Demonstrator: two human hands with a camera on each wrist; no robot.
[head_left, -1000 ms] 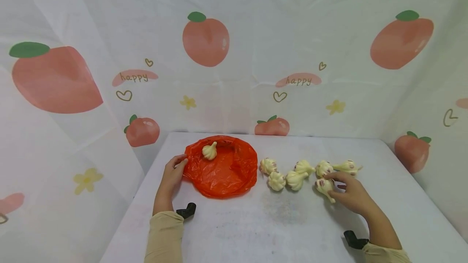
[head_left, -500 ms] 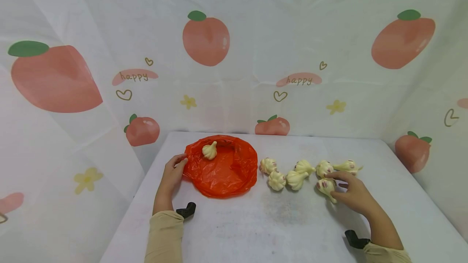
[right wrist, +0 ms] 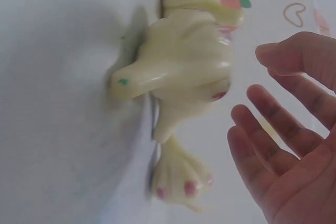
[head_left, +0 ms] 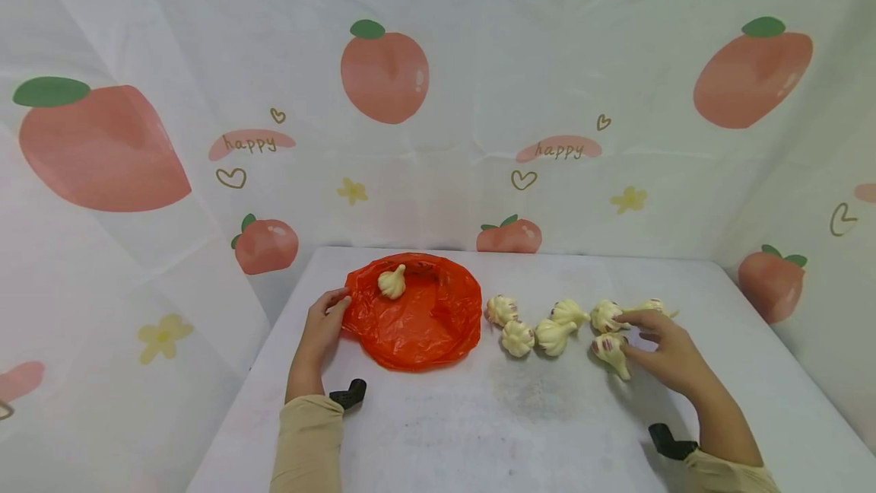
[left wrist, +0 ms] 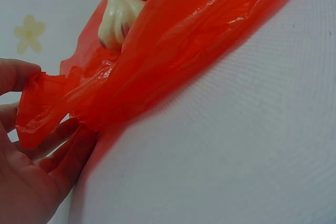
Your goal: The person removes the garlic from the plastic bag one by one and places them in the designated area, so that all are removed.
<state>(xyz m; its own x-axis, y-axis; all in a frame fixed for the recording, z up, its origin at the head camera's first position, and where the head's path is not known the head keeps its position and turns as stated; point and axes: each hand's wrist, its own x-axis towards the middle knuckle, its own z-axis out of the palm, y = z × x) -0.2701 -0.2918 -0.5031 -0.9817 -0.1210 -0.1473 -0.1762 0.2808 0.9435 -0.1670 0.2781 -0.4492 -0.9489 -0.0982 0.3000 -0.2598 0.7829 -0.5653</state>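
Note:
A red plastic bag lies spread with its mouth up on the table, one garlic bulb inside near the back left. My left hand holds the bag's left rim; in the left wrist view the thin film passes between thumb and fingers. On the right, several more garlic bulbs lie in a loose group. Over the nearest of them, a purple-streaked bulb, hovers my right hand. The right wrist view shows its fingers spread and relaxed, apart from the bulb, with nothing in the palm.
Left of the right hand are paired bulbs and, closer to the bag, another pair. One bulb at the back right is partly covered by the right hand. A printed white curtain rises behind the white table.
My right hand has drawn slightly up and right, its fingers coming away from the nearest garlic bulb, which shifted a touch to the right earlier. The left hand and bag look the same.

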